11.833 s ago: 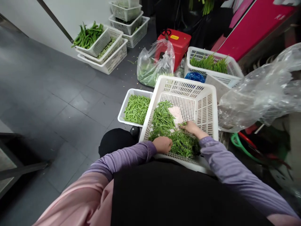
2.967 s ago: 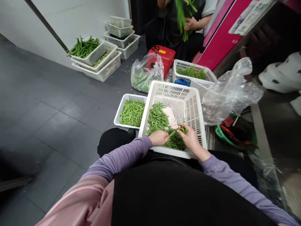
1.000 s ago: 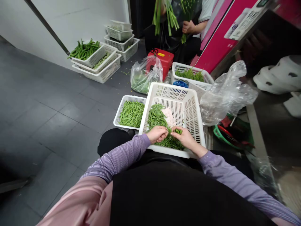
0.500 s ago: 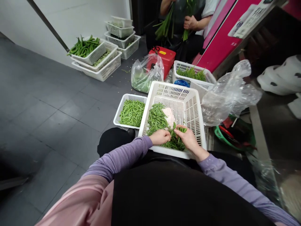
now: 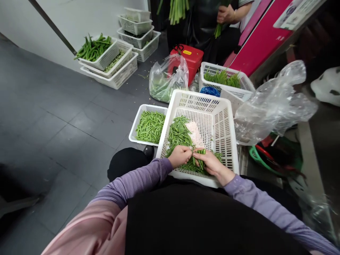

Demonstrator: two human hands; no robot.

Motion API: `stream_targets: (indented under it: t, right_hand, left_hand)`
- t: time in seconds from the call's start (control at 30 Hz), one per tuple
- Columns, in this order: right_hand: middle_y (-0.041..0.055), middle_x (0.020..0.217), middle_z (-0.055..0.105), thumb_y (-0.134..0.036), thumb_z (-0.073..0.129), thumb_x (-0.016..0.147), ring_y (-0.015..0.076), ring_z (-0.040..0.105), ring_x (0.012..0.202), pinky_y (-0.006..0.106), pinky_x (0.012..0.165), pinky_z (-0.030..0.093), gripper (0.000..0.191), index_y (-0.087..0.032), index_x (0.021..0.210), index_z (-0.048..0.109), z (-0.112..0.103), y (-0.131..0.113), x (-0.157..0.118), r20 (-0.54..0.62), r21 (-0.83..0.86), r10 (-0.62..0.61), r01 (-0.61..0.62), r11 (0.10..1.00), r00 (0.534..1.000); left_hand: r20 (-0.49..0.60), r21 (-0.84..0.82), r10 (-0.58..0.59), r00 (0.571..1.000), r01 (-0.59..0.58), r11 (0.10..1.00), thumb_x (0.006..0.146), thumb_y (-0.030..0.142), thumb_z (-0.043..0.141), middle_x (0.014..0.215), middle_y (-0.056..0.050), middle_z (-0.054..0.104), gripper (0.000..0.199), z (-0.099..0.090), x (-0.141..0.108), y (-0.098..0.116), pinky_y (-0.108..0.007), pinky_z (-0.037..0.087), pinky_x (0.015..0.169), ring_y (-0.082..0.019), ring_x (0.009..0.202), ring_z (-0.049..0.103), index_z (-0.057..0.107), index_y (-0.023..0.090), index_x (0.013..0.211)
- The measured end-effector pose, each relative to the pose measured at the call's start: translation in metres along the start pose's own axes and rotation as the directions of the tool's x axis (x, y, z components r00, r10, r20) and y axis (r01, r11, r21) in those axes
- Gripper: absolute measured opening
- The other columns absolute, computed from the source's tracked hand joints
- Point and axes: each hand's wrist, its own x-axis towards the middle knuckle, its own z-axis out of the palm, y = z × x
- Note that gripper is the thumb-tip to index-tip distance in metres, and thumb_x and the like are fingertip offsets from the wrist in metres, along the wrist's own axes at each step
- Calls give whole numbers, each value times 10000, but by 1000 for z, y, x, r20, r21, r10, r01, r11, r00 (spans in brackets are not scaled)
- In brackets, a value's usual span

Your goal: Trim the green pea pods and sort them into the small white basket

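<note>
Both forearms point(image 5: 135, 180) are slanting inward. Below the frame's centre, the right hand point(image 5: 211, 162) is holding green pods point(image 5: 200, 163) over the white basket point(image 5: 223, 124); the left hand point(image 5: 180, 156) is pinching tightly beside them, on what I cannot quite tell.

What the left hand's point(image 5: 180, 156) curled fingers pinch, if anything, is hidden. The right hand point(image 5: 211, 163) partly covers its pods point(image 5: 201, 161) and the fine greens point(image 5: 193, 168) below. The top edge crops the co-worker point(image 5: 204, 21); the right edge, a white object point(image 5: 328, 86), unidentifiable.
</note>
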Motion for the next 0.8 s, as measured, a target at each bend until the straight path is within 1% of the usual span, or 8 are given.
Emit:
stream_targets:
  t: [0.1, 0.33, 0.4, 0.47, 0.57, 0.67, 0.73, 0.8]
  right_hand:
    - [-44, 503, 480, -381, 687, 623, 86, 426, 430, 213, 421, 328, 270, -163, 728, 566, 6, 1, 5, -49, 67, 7, -4, 998, 999]
    - [-13, 593, 520, -365, 628, 680, 107, 463, 515, 237, 503, 380, 207, -172, 700, 556, 19, 1, 18, -229, -65, -128, 116, 991, 965]
    - [9, 674, 560, -325, 596, 711, 138, 519, 637, 262, 614, 408, 150, -176, 709, 576, 12, 2, 19, -180, -339, -262, 190, 921, 948]
    - [20, 742, 584, -265, 572, 728, 155, 542, 735, 271, 694, 404, 84, -187, 717, 602, 1, 3, 19, 33, -590, -297, 258, 765, 954]
    - [13, 758, 592, -196, 562, 724, 150, 557, 721, 253, 660, 394, 66, -210, 735, 626, -12, 3, 15, 304, -803, -129, 327, 499, 944]
    - [22, 765, 593, -196, 555, 731, 157, 565, 716, 250, 624, 388, 75, -210, 731, 628, -15, 2, 8, 299, -887, -94, 313, 339, 950]
    - [32, 768, 595, -194, 542, 734, 165, 564, 739, 261, 647, 397, 84, -201, 727, 625, -11, 1, 4, 249, -857, -168, 298, 420, 954]
    - [31, 748, 600, -213, 565, 715, 167, 560, 731, 272, 663, 410, 57, -190, 714, 617, -5, 0, 1, 126, -725, -247, 259, 638, 961]
  left_hand:
    - [6, -240, -170, 985, 167, 956, 677, 168, 368, 422, 51, 417, 188, 2, 4, 0, -173, 332, 380, -50, 357, 392, 427, 148, 499]
    - [-165, -300, -245, 955, 188, 935, 689, 167, 341, 403, 44, 420, 227, 1, 9, 1, -158, 307, 357, -50, 342, 406, 402, 151, 471]
    - [-114, -184, -267, 957, 244, 952, 700, 179, 330, 410, 34, 431, 244, -2, 10, 0, -166, 328, 373, -61, 354, 430, 404, 152, 469]
    - [23, 87, -251, 968, 248, 965, 711, 204, 353, 426, 15, 465, 260, -3, 10, -3, -188, 381, 426, -87, 401, 482, 431, 151, 469]
    - [247, 548, -140, 959, -19, 836, 731, 248, 408, 561, -44, 581, 238, -1, 8, -11, -252, 450, 569, -157, 571, 577, 536, 139, 562]
    - [359, 713, -45, 932, -243, 658, 759, 238, 392, 706, -97, 628, 236, 2, 5, -16, -310, 459, 643, -204, 667, 597, 592, 117, 720]
    - [344, 714, 6, 939, -266, 647, 766, 232, 384, 694, -97, 618, 243, 3, 5, -15, -310, 456, 646, -197, 657, 589, 587, 110, 714]
    - [239, 644, 47, 970, -194, 740, 775, 223, 366, 636, -65, 590, 254, 3, 6, -13, -272, 450, 619, -161, 617, 568, 567, 115, 665]
